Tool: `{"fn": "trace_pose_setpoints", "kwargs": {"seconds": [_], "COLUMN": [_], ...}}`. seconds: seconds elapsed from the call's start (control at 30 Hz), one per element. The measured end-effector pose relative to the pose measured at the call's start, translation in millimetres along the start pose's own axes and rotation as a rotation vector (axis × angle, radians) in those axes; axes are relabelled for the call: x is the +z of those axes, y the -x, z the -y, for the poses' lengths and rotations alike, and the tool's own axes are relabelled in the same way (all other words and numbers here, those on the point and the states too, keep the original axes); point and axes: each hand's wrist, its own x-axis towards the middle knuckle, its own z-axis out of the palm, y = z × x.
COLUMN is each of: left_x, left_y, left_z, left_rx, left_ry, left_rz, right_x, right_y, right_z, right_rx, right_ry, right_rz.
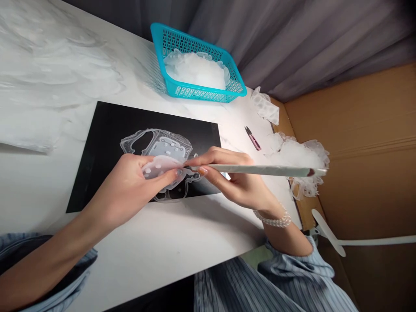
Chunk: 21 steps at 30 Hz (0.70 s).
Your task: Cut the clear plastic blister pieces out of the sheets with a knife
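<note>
My left hand (130,184) is closed on a frosted, see-through silicone-like piece (162,166) with whitish spots, pinched between thumb and fingers. My right hand (234,173) grips a slim tool with a long pale handle (269,169); its dark narrow tip meets the piece's right edge, beside my left thumb. What kind of tool it is cannot be made out for sure. Below both hands lies a black mat (107,125). Clear, irregular-edged material (172,141) with a pale blue-grey panel rests on the mat, partly hidden by my left hand.
A turquoise basket (201,92) of translucent pieces stands at the back. Small thread snips (252,138) lie right of the mat. Translucent scraps (299,156) pile near a cardboard wall (364,130). Clear plastic sheets (48,78) cover the left side of the white table (136,255).
</note>
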Motion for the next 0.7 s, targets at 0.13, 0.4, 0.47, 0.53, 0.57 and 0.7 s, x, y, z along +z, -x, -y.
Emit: {"fn": "trace_pose_setpoints", "kwargs": {"seconds": [0.13,0.4,0.47,0.53,0.57,0.7], "left_x": [1.0,6.8,7.5,7.8,7.9,7.9], "left_y": [1.5,6.0,7.1,7.8,8.0,7.0], "left_z": [-1.6,-0.4,-1.5,-1.7,-1.2,2.8], "left_rx": [-0.008,-0.013,0.002,0.026,0.037,0.060], "left_ry": [-0.011,-0.056,-0.068,-0.083,-0.091,-0.076], "left_rz": [-0.014,-0.102,-0.125,-0.139,-0.146,-0.164], "right_x": [0.3,18.0,23.2,25.8,26.3,25.4], "right_y": [-1.5,3.9,3.8,2.5,1.6,-2.9], "right_z": [1.5,14.0,16.2,15.4,13.8,2.9], "right_rx": [-0.053,-0.139,-0.160,-0.167,-0.170,-0.166], "right_ry": [0.083,0.523,0.622,0.636,0.625,0.512], "right_rz": [0.027,0.149,0.173,0.169,0.160,0.113]}}
